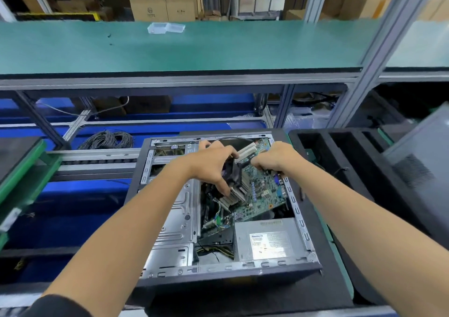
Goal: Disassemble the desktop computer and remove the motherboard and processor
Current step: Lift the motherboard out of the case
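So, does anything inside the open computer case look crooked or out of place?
Yes. The motherboard sits tilted in the case, its right side raised instead of flat. The left hand grips the cooler fan and the right hand grips the board's edge, so it looks lifted, not damaged.

- Open computer case (170,222) lies on its side, power supply (267,241) in its near corner.
- Green motherboard (261,190) sits tilted inside (finned heatsink (234,192) attached).
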`<state>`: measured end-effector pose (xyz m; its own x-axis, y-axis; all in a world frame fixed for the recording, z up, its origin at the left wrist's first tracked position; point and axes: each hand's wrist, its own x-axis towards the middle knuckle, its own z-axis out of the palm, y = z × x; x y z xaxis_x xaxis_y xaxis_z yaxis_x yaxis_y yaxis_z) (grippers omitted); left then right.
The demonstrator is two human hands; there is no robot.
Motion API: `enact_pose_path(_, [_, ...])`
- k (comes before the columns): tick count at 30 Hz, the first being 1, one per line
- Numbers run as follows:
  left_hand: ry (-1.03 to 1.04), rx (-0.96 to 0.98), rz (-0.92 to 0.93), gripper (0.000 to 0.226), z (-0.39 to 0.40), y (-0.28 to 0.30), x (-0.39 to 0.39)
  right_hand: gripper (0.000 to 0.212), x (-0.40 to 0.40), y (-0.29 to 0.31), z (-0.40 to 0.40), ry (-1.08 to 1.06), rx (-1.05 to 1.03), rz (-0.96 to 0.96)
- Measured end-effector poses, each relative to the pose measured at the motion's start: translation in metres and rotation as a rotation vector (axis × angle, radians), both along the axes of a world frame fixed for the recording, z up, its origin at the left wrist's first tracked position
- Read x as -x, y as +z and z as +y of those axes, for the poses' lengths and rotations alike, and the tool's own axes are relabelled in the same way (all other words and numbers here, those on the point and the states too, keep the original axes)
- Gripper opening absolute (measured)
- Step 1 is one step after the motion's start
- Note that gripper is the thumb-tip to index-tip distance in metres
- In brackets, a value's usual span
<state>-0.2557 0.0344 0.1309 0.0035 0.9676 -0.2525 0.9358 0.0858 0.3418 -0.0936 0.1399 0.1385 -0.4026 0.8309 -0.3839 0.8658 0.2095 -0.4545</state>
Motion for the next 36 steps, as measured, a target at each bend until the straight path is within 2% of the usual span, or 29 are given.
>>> enact_pose_path(10, [-0.023, 0.158, -0.071, 0.100, -0.002, 0.010, 0.007, 0.025, 0.002, 0.005, -0.011, -0.005, 0.074, 0.074])
enact_pose_path(18, [-0.043, 0.120, -0.124, 0.095, 0.004, 0.009, 0.002, 0.029, -0.003, 0.016, -0.010, -0.021, 0.015, 0.079])
enact_pose_path(30, [-0.084, 0.013, -0.170, 0.093, 0.024, 0.040, -0.016, 0.021, -0.030, 0.057, 0.008, 0.008, -0.050, 0.043])
enact_pose_path(36, [-0.103, -0.043, -0.163, 0.092, 0.034, 0.057, -0.036, 0.017, -0.051, 0.067, 0.025, -0.011, 0.000, 0.067])
